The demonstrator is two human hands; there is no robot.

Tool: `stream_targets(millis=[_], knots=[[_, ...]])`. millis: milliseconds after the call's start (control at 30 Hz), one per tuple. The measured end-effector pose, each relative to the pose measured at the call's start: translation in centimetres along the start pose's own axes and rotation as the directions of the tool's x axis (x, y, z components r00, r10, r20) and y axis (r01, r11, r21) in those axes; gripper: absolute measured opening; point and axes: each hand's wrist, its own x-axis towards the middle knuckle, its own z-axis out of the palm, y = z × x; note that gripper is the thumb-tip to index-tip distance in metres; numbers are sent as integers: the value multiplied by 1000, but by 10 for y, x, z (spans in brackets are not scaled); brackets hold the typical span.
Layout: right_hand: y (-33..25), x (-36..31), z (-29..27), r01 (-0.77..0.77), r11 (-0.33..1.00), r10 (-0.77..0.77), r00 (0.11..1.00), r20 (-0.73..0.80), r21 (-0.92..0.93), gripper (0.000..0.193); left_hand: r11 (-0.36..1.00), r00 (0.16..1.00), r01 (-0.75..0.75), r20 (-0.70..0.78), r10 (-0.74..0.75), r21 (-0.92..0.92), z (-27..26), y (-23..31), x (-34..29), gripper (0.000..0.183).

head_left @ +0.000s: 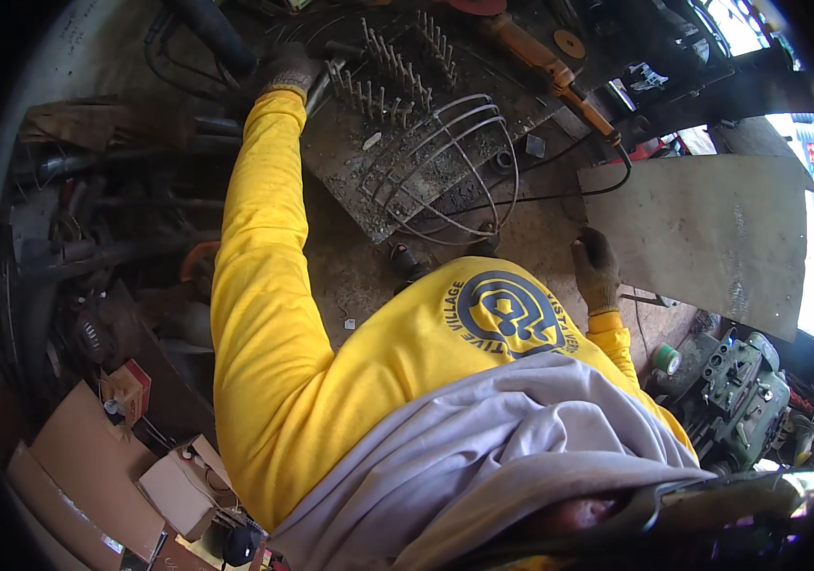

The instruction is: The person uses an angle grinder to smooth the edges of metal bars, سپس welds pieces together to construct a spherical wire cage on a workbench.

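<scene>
My left hand point(291, 70), in a dark work glove, reaches out to the far left corner of a metal worktable point(345, 176). Its fingers are hidden, so its grip cannot be made out. Close beside it lies a grey metal piece point(319, 90). Rows of upright metal pins point(388, 71) stand on the tabletop, right of that hand. A curved frame of bent metal rods point(455, 143) leans over the table's near right edge. Down by my right side hangs my gloved right hand point(597, 269), fingers curled, with nothing visible in them.
An orange angle grinder point(531, 57) lies at the far right, its dark cord point(607, 190) looping down. A large flat sheet point(702, 228) is on the right, above a green machine point(740, 390). Pipes point(102, 162) crowd the left side; cardboard point(93, 457) is at lower left.
</scene>
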Motion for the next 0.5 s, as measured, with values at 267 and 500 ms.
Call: stream_targets(millis=[267, 500], knots=[[8, 2, 6, 25, 1000, -25, 1000, -16, -13, 35, 992, 993, 118, -3, -118, 50, -10, 8, -15, 42], [6, -8, 12, 3, 999, -2, 1000, 9, -48, 34, 986, 986, 168, -3, -168, -19, -9, 17, -6, 39]])
